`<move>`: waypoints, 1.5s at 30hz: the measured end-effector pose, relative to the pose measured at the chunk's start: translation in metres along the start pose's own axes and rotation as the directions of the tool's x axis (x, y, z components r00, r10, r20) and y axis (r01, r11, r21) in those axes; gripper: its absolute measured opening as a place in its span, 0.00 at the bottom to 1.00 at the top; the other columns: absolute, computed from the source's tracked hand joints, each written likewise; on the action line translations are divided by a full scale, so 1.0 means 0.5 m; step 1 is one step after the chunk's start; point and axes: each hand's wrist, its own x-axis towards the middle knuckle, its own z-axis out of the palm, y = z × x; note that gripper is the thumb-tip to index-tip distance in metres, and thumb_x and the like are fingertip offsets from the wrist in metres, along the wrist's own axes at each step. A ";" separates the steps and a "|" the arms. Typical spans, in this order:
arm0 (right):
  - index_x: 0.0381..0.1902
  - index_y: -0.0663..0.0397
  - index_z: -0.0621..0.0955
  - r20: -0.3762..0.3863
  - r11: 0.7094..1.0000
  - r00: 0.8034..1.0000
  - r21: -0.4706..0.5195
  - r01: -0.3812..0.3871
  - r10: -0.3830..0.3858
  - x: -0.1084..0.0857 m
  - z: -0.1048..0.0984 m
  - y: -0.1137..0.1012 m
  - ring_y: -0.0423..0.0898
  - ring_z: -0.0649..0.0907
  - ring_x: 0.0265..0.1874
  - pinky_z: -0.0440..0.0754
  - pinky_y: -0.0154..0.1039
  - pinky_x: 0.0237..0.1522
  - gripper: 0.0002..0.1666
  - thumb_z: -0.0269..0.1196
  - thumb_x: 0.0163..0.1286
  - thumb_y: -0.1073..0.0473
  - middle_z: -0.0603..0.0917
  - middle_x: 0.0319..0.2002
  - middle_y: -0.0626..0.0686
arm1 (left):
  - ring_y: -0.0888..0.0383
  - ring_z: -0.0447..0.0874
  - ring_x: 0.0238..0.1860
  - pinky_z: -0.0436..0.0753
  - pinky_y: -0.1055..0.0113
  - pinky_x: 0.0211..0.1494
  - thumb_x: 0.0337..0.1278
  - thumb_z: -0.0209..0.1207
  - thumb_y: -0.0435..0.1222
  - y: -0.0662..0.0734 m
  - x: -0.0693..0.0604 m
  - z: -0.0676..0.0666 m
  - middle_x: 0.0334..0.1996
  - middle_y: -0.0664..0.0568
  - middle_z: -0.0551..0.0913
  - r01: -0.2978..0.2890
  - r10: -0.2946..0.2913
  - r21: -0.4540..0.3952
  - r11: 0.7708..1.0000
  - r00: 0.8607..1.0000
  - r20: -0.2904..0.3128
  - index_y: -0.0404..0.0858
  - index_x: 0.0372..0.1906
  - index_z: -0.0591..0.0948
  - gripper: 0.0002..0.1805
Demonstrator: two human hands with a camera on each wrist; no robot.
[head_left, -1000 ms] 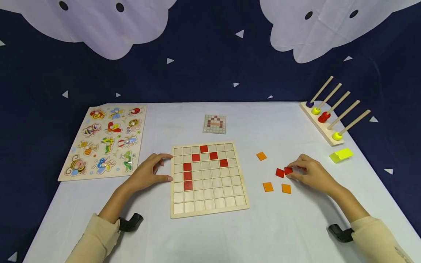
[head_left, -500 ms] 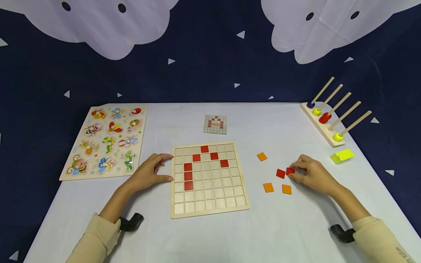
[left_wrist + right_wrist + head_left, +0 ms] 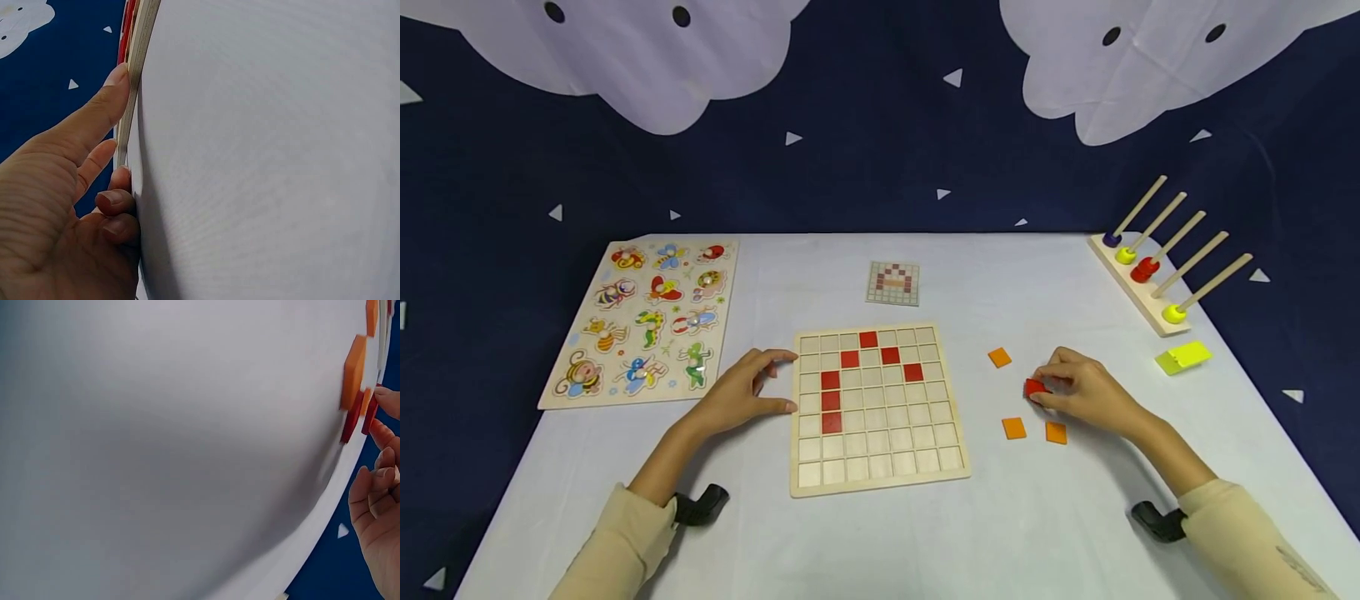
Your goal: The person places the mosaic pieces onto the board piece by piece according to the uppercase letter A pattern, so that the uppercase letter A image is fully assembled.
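Note:
My right hand (image 3: 1082, 385) pinches a red square tile (image 3: 1033, 388) between thumb and fingers, right of the grid board. In the right wrist view, the held red tile (image 3: 370, 414) is just above the table, and a second red tile (image 3: 352, 420) lies close by. The held tile and hand mostly cover that second tile in the head view. The wooden grid board (image 3: 886, 482) carries several red tiles in its cells. With thumb and index finger spread, my left hand (image 3: 737, 393) touches the board's left edge; other fingers are loosely curled.
Orange tiles (image 3: 1014, 428) lie near the right hand. A small pattern card (image 3: 892, 283) sits behind the board. An insect puzzle (image 3: 647, 333) stands left; a peg stacker (image 3: 1138, 287) and yellow block (image 3: 1183, 357) are at right.
My right hand has moved left with the red tile, bringing it over the other red tile. My left hand and the grid board have stayed in place.

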 end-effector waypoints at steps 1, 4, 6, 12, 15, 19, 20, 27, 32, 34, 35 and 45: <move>0.35 0.62 0.87 0.012 1.000 1.000 -0.003 0.006 -0.006 0.006 0.003 -0.004 0.40 0.73 0.29 0.73 0.30 0.30 0.12 0.76 0.51 0.69 0.76 0.31 0.47 | 0.56 0.64 0.34 0.67 0.66 0.36 0.45 0.76 0.45 -0.001 0.000 0.000 0.40 0.49 0.70 0.002 -0.002 0.000 1.000 1.000 0.001 0.43 0.64 0.74 0.39; 0.35 0.62 0.87 0.040 1.000 0.999 -0.007 0.023 -0.022 0.025 0.011 -0.016 0.41 0.74 0.30 0.75 0.32 0.30 0.12 0.76 0.52 0.68 0.76 0.31 0.48 | 0.56 0.64 0.34 0.67 0.66 0.36 0.44 0.76 0.45 -0.001 0.000 -0.001 0.40 0.48 0.70 -0.001 0.001 0.001 1.000 1.000 0.000 0.43 0.64 0.75 0.39; 0.36 0.62 0.87 0.050 1.000 0.998 -0.005 0.029 -0.028 0.036 0.017 -0.024 0.41 0.73 0.29 0.74 0.31 0.30 0.12 0.76 0.52 0.68 0.75 0.32 0.48 | 0.56 0.64 0.34 0.67 0.66 0.36 0.44 0.76 0.45 0.000 0.001 -0.002 0.40 0.48 0.70 -0.005 0.005 0.001 1.000 1.000 -0.002 0.43 0.64 0.75 0.39; 0.38 0.63 0.87 0.102 1.000 0.994 0.022 0.022 -0.024 0.066 0.036 -0.050 0.42 0.72 0.30 0.73 0.32 0.31 0.13 0.76 0.54 0.65 0.74 0.33 0.48 | 0.57 0.64 0.33 0.67 0.67 0.35 0.44 0.77 0.44 0.000 0.001 -0.002 0.40 0.49 0.71 -0.014 0.014 0.001 1.000 1.000 -0.002 0.43 0.64 0.75 0.39; 0.40 0.60 0.87 0.134 1.000 0.991 0.027 0.008 -0.011 0.079 0.045 -0.067 0.43 0.72 0.32 0.73 0.35 0.34 0.14 0.76 0.56 0.63 0.73 0.33 0.48 | 0.57 0.64 0.33 0.67 0.67 0.35 0.44 0.76 0.44 0.002 0.001 -0.001 0.40 0.49 0.71 -0.018 0.018 -0.002 1.000 1.000 -0.002 0.42 0.64 0.75 0.39; 0.42 0.57 0.87 0.167 0.998 0.986 0.056 -0.017 0.007 0.097 0.060 -0.087 0.43 0.72 0.34 0.74 0.36 0.37 0.14 0.75 0.58 0.61 0.73 0.34 0.47 | 0.57 0.64 0.33 0.67 0.67 0.35 0.44 0.77 0.44 0.002 -0.001 0.002 0.40 0.49 0.70 -0.010 0.010 -0.008 1.000 1.000 -0.004 0.42 0.64 0.75 0.39; 0.42 0.57 0.87 0.172 0.998 0.985 0.066 -0.019 0.007 0.101 0.064 -0.092 0.43 0.72 0.34 0.74 0.36 0.37 0.14 0.75 0.58 0.60 0.74 0.34 0.47 | 0.57 0.64 0.33 0.67 0.67 0.35 0.44 0.77 0.44 0.002 -0.001 0.002 0.39 0.49 0.70 -0.007 0.007 -0.008 1.000 1.000 -0.003 0.42 0.64 0.75 0.39; 0.41 0.56 0.88 0.188 0.993 0.981 0.113 0.027 -0.049 0.126 0.088 -0.121 0.43 0.72 0.33 0.75 0.38 0.35 0.13 0.75 0.58 0.59 0.74 0.33 0.47 | 0.57 0.64 0.33 0.67 0.67 0.35 0.43 0.77 0.45 0.002 -0.001 0.004 0.40 0.49 0.71 0.000 0.000 -0.009 1.000 1.000 -0.002 0.43 0.64 0.75 0.39; 0.42 0.55 0.88 0.206 0.992 0.976 0.119 0.052 -0.076 0.149 0.095 -0.147 0.43 0.74 0.34 0.76 0.37 0.37 0.13 0.74 0.59 0.58 0.75 0.34 0.46 | 0.57 0.64 0.33 0.67 0.67 0.35 0.43 0.77 0.44 0.000 -0.001 0.001 0.40 0.49 0.70 0.001 -0.001 -0.011 1.000 1.000 -0.010 0.43 0.64 0.75 0.39; 0.41 0.55 0.88 0.218 0.992 0.972 0.109 0.067 -0.089 0.157 0.100 -0.156 0.43 0.74 0.34 0.75 0.36 0.37 0.13 0.74 0.59 0.58 0.75 0.34 0.46 | 0.57 0.64 0.33 0.67 0.67 0.35 0.43 0.77 0.44 0.000 -0.001 0.000 0.40 0.49 0.70 -0.001 0.001 -0.005 1.000 1.000 -0.011 0.44 0.64 0.75 0.39; 0.41 0.55 0.88 0.223 0.992 0.970 0.104 0.077 -0.099 0.160 0.102 -0.161 0.43 0.74 0.34 0.75 0.35 0.37 0.13 0.74 0.59 0.57 0.75 0.34 0.46 | 0.57 0.64 0.33 0.67 0.67 0.35 0.43 0.77 0.44 0.000 -0.001 0.000 0.40 0.49 0.70 -0.002 0.002 -0.003 1.000 1.000 -0.011 0.44 0.64 0.75 0.39; 0.40 0.54 0.88 0.264 0.986 0.951 0.069 0.150 -0.163 0.180 0.132 -0.182 0.40 0.74 0.31 0.73 0.31 0.33 0.10 0.72 0.61 0.57 0.75 0.34 0.47 | 0.58 0.64 0.32 0.67 0.68 0.34 0.44 0.77 0.43 0.005 -0.002 0.000 0.40 0.49 0.71 0.000 0.000 -0.005 1.000 1.000 -0.010 0.42 0.65 0.75 0.39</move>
